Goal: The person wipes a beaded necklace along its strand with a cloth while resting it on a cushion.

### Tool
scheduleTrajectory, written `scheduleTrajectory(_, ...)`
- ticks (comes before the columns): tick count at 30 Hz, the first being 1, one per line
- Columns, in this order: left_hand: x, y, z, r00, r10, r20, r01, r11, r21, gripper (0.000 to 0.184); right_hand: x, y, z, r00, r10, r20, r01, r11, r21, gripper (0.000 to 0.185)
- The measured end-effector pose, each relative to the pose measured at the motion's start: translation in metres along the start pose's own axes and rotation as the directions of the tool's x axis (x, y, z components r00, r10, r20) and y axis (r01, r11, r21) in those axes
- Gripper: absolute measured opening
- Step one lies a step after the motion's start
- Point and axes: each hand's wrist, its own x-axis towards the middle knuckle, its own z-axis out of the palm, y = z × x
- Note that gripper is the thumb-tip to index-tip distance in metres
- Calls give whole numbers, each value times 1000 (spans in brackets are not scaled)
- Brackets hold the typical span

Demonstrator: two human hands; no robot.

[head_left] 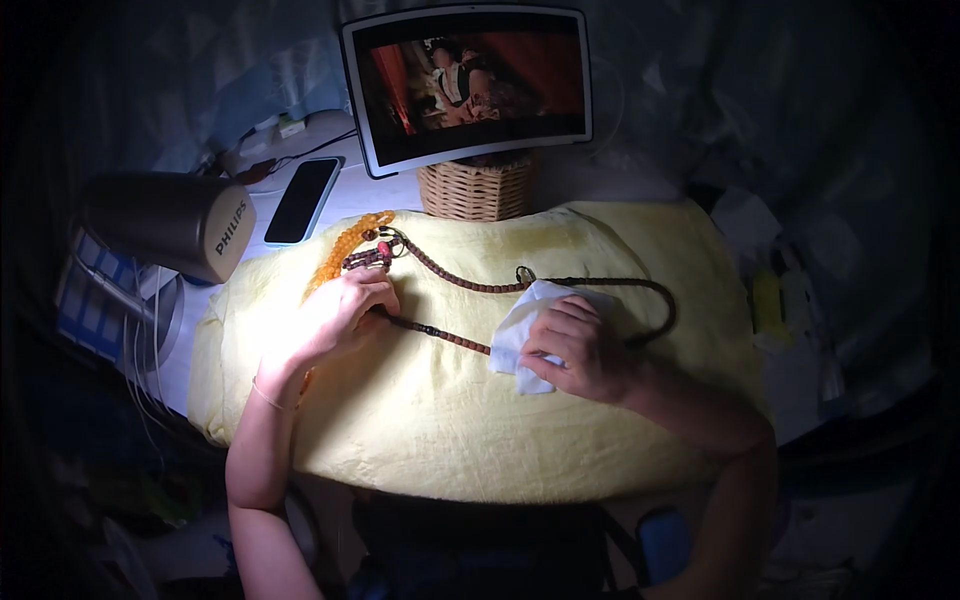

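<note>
A long string of dark brown beads [459, 282] lies in a loop across the yellow cloth [430, 440]. My left hand [345, 310] is closed on the lower strand near the loop's left end. My right hand [575, 345] presses a pale wiping cloth [513, 325] round the same strand farther right, hiding the beads under it. A small dark ring-shaped piece hangs on the upper strand just above the wiping cloth. Amber-orange beads [345, 243] lie beside and partly behind my left hand, next to a cluster of dark beads with a red one.
A tablet [470, 90] showing a video leans on a wicker basket [478, 190] at the back. To the left are a phone [304, 200] and a lamp head marked PHILIPS [165, 222], with white cables [137, 350] below. Papers lie off the right edge.
</note>
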Motion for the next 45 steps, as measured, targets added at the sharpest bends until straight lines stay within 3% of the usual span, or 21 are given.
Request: scheduleTrajectory(45, -3, -1, -4, 992, -29, 122, 32, 999, -19, 22, -2, -3, -1, 999, 27, 47, -25, 999, -42, 14)
